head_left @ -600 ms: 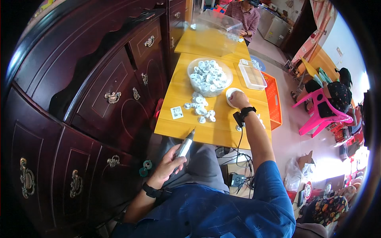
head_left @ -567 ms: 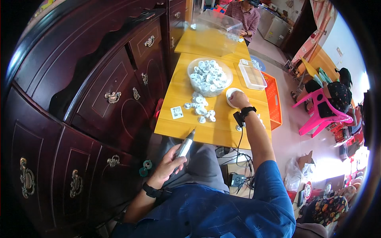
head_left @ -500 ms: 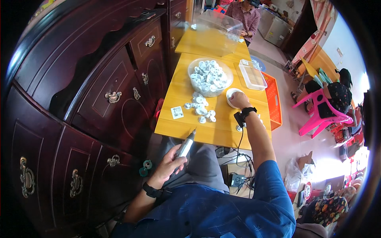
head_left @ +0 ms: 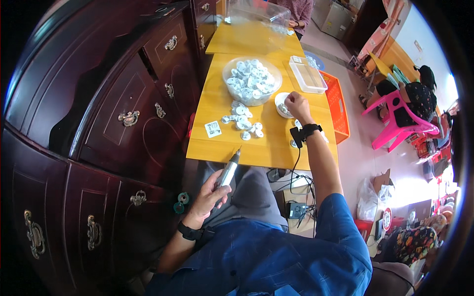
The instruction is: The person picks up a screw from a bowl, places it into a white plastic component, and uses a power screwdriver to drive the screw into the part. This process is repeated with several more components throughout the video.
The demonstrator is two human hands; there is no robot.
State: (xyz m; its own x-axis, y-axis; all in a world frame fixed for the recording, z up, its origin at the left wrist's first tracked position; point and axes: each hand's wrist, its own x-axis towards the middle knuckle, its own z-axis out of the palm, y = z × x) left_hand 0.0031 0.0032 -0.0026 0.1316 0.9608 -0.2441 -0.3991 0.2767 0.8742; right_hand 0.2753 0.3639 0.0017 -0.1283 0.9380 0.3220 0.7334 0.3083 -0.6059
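Note:
My left hand is wrapped round a slim grey electric screwdriver, its thin bit pointing up and away near the table's front edge. At the right of the table, my right hand is closed in a pinch at the rim of a small white bowl. Small pieces lie in the bowl; what the fingertips hold, if anything, is too small to make out. Loose white round plastic parts lie in a cluster left of the bowl. Behind them stands a large clear tub heaped with similar parts.
A printed white square card lies at the table's left. Beyond the bowl is a clear rectangular box, with an orange crate beside the table. Dark wooden cabinets line the left. Another person sits at the far end.
My right hand has lifted slightly out of the white bowl toward its right rim, uncovering the pieces inside. The view has shifted a little; my left hand still holds the screwdriver.

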